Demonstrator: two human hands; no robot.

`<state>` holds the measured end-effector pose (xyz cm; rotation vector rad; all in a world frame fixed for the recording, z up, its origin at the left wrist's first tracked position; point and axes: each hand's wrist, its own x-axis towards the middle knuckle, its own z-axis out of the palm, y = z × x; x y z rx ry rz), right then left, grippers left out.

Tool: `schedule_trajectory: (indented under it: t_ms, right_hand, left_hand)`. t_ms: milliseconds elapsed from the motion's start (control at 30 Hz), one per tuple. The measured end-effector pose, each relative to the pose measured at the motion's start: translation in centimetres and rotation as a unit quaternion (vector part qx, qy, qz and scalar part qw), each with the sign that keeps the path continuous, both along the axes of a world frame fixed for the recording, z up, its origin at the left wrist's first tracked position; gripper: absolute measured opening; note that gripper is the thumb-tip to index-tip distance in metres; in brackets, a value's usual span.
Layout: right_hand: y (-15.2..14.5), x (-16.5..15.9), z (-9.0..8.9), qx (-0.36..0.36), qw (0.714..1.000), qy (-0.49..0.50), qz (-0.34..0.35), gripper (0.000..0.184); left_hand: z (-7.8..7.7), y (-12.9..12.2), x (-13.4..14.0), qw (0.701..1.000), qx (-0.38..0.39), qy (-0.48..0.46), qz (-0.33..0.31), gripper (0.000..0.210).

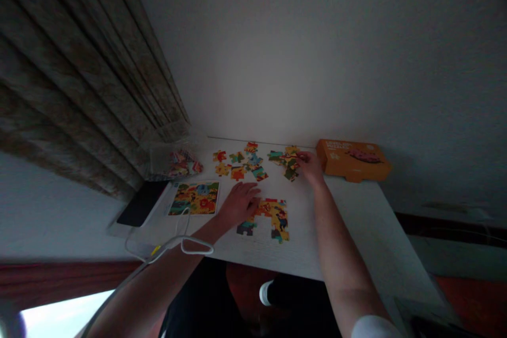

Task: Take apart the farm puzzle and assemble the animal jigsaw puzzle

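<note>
Several loose pieces lie by the right hand, grip unclear; the left hand, apart, spreads loosely. Below centre I see a colourful puzzle arch, open toward frame bottom, long axis unclear.

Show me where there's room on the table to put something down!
Bare tabletop lies in front of the orange box, right of the right forearm. A smaller patch lies between that forearm and the joined puzzle pieces. Crowded: the back, with loose pieces, and the left, with picture card and dark flat object.
</note>
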<state>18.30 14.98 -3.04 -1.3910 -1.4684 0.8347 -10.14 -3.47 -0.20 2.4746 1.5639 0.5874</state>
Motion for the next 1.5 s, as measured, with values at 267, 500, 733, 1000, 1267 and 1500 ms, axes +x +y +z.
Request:
schedule_trajectory:
  t_ms: [267, 500, 733, 1000, 1267, 1500]
  right_hand:
    - [0.1, 0.7, 0.9, -0.036, 0.995, 0.067, -0.068, 0.036]
    - [-0.8, -1.8, 0.6, -0.068, 0.993, 0.073, 0.064, 0.047]
    - [-2.7, -5.7, 0.6, -0.01, 0.98, -0.137, 0.142, 0.026]
    - [-3.2, -5.7, 0.6, 0.052, 0.948, -0.296, 0.102, 0.017]
    - [-2.3, -5.2, 0.9, 0.143, 0.936, -0.317, 0.047, 0.026]
    - [1.0, -5.7, 1.1, 0.081, 0.931, -0.34, 0.102, 0.04]
  left_hand:
    - [0.7, 9.7, 2.3, 0.967, -0.019, -0.034, 0.251, 0.039]
    - [1.1, 11.1, 3.0, 0.954, -0.086, 0.009, 0.286, 0.047]
    - [1.1, 12.1, 1.7, 0.955, -0.079, -0.049, 0.281, 0.043]
    - [-0.6, 4.1, -0.8, 0.997, 0.047, -0.042, 0.052, 0.029]
    - [-0.6, -5.0, -3.8, 0.993, -0.028, 0.041, -0.109, 0.063]
    - [-0.1, -4.7, -3.1, 0.995, -0.048, 0.034, -0.077, 0.056]
